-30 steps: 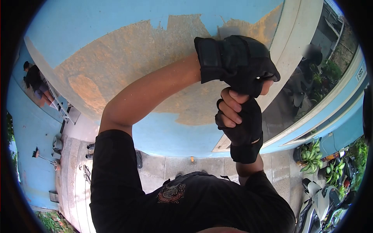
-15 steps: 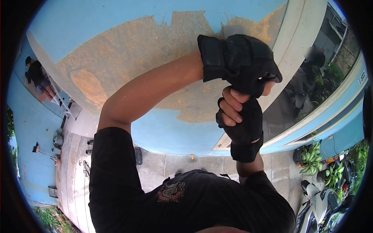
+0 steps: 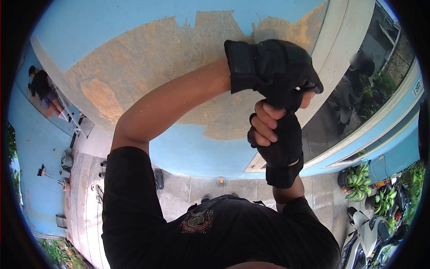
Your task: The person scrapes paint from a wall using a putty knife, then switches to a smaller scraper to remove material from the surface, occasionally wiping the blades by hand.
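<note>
My left hand [image 3: 280,71], in a black fingerless glove, is closed in front of the wall, its forearm crossing from the left. Directly below it, my right hand [image 3: 274,134], gloved the same way, has its fingers curled up against the underside of the left. Both hands appear closed round one scraper, now hidden behind the gloves; only a small pale spot shows between the left fingers. Behind them the blue wall [image 3: 197,157] has a large bare grey-brown patch [image 3: 152,62] with a ragged upper paint edge.
A pale frame [image 3: 342,40] and dark glass pane [image 3: 329,125] border the wall at right. Potted plants [image 3: 357,181] and a motorbike [image 3: 365,233] stand lower right. At far left, another person [image 3: 42,87] is by a ladder [image 3: 71,112]; a broom [image 3: 51,175] leans below. Sandals [image 3: 159,179] lie on the paving.
Both hands have shifted very slightly to the left, the left one most. A flat grey blade edge seen above the left glove before no longer shows.
</note>
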Action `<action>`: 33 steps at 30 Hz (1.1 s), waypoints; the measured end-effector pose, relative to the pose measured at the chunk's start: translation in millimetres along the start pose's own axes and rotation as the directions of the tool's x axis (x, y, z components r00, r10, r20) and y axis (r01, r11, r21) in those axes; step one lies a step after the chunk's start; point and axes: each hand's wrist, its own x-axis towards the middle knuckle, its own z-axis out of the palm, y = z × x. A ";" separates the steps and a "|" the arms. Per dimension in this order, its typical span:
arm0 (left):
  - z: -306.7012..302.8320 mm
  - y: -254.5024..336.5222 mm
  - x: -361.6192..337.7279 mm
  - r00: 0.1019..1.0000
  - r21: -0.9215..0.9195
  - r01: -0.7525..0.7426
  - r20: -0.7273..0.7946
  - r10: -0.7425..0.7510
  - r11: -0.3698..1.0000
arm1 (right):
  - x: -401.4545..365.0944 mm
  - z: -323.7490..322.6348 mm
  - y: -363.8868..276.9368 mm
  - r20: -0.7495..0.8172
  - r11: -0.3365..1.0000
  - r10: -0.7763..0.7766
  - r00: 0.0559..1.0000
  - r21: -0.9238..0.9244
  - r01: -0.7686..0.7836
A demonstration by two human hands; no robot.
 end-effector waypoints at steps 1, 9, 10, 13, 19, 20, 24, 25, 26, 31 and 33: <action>-3.6 -4.6 5.9 1.000 -0.005 0.018 -0.007 -0.018 1.000 | 3.7 0.8 -3.3 0.026 1.000 -0.011 1.000 0.003 0.011; -3.6 -0.9 6.0 0.992 -0.232 0.056 0.121 -0.029 0.971 | 4.0 -3.8 1.7 -0.035 0.999 -0.042 0.998 -0.014 0.042; -3.8 -3.5 9.8 0.969 -0.072 0.171 0.193 -0.154 0.983 | 10.3 -5.3 -2.9 0.042 0.999 -0.033 0.999 0.031 0.032; 2.4 -0.1 5.8 0.997 -0.010 0.077 0.013 -0.077 0.997 | 2.5 -4.6 -3.9 0.024 1.000 0.003 1.000 0.025 -0.004; -2.6 -5.6 9.6 0.985 -0.050 0.141 0.109 -0.135 0.989 | 4.7 2.4 -5.0 0.036 0.997 0.004 0.999 0.075 -0.006; -2.0 -3.5 8.2 0.985 -0.049 0.142 0.109 -0.136 0.989 | 2.4 3.0 -3.4 0.001 0.999 0.005 1.000 0.042 -0.005; -1.6 0.2 2.2 0.995 -0.116 0.052 0.086 -0.042 0.992 | -1.8 8.1 1.1 -0.032 1.000 -0.011 0.999 0.000 0.011; -2.3 -0.9 2.7 0.997 -0.134 0.046 0.061 -0.038 0.990 | 0.9 9.5 -0.2 -0.027 1.000 -0.025 0.999 0.016 0.026; -5.1 -4.7 8.7 0.996 -0.055 0.076 0.053 -0.073 0.996 | 4.9 9.9 -1.1 -0.019 0.999 -0.042 0.999 0.034 0.042; 1.4 -3.2 2.6 0.999 -0.087 0.035 0.009 -0.034 0.996 | -1.1 2.9 0.8 0.006 1.000 0.004 1.000 0.008 -0.004; -6.0 0.3 5.0 0.992 -0.113 0.078 0.106 -0.066 0.991 | -1.2 2.3 -1.3 0.007 1.000 -0.007 1.000 0.012 0.007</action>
